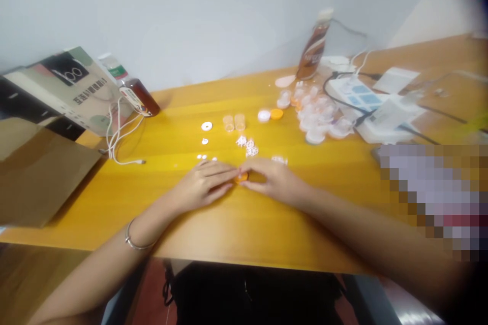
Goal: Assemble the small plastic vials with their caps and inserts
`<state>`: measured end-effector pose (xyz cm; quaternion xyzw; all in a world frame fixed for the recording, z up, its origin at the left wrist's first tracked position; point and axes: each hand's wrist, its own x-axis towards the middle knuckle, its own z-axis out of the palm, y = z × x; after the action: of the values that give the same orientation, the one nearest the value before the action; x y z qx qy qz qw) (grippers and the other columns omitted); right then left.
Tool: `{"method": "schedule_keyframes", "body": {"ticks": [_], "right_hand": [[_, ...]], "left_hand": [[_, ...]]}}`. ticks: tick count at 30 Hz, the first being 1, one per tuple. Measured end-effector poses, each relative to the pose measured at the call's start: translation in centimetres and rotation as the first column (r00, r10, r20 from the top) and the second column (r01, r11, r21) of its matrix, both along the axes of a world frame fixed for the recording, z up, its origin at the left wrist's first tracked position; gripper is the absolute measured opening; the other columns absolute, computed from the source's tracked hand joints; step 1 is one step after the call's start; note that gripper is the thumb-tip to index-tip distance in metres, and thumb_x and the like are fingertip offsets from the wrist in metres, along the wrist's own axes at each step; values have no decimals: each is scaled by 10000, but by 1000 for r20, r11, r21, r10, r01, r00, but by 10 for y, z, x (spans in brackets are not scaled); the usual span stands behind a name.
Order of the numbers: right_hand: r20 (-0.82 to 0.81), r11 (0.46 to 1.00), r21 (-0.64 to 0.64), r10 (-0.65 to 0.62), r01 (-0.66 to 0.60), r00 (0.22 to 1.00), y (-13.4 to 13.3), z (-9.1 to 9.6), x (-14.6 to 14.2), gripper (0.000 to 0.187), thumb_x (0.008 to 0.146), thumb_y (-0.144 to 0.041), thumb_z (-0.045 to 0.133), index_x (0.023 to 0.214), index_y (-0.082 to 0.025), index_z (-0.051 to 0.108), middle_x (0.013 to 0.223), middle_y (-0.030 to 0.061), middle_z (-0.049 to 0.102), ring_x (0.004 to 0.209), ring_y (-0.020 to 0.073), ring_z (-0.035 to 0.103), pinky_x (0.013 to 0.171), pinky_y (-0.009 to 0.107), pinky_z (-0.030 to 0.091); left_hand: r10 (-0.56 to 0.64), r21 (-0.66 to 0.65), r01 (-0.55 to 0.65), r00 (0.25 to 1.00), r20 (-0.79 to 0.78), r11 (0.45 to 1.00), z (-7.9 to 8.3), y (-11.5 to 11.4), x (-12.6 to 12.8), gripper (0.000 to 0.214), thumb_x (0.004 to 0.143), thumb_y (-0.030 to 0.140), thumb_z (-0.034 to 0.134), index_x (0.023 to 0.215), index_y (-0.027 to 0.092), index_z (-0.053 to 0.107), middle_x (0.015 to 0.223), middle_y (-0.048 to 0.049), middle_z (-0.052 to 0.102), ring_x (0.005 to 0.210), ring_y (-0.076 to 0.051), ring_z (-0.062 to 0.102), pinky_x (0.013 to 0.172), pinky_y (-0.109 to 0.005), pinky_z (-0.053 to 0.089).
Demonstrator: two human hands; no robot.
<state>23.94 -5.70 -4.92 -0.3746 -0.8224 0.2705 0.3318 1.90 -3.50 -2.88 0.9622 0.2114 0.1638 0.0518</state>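
Note:
Near the front middle of the table, the fingertips of both hands come together at a small round orange cap (242,177). My right hand (272,177) has thumb and fingers curved around the cap's right side in a pinch. From the other side, the long fingers and thumb of my left hand (206,183) close on its left edge. Just beyond lie several small white openwork pieces (249,147) and two clear, short cylinders (234,123). A white ring (206,126) and several tiny white parts (202,156) sit past my left hand. Motion blur hides fine detail.
Clear plastic cups or lids (318,114) are heaped at the right. A white cap (263,115) touches another orange cap (276,114). Behind stand a brown drink bottle (314,51) and power strips with cables (358,96). Left are a cardboard box (41,172), dark bottle (139,96) and white cable (114,142).

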Motion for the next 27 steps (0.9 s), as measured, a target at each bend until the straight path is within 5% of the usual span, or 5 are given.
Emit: {"method": "schedule_keyframes", "body": {"ticks": [27], "right_hand": [[12, 996, 85, -13, 12, 1000, 0, -2, 0, 105, 791, -224, 550, 860, -212, 628, 913, 27, 685, 839, 155, 625, 789, 302, 483]], "left_hand": [[-51, 68, 59, 992, -118, 996, 4, 0, -2, 325, 872, 194, 444, 1190, 193, 514, 1184, -95, 573, 1023, -183, 563, 899, -385, 420]]}}
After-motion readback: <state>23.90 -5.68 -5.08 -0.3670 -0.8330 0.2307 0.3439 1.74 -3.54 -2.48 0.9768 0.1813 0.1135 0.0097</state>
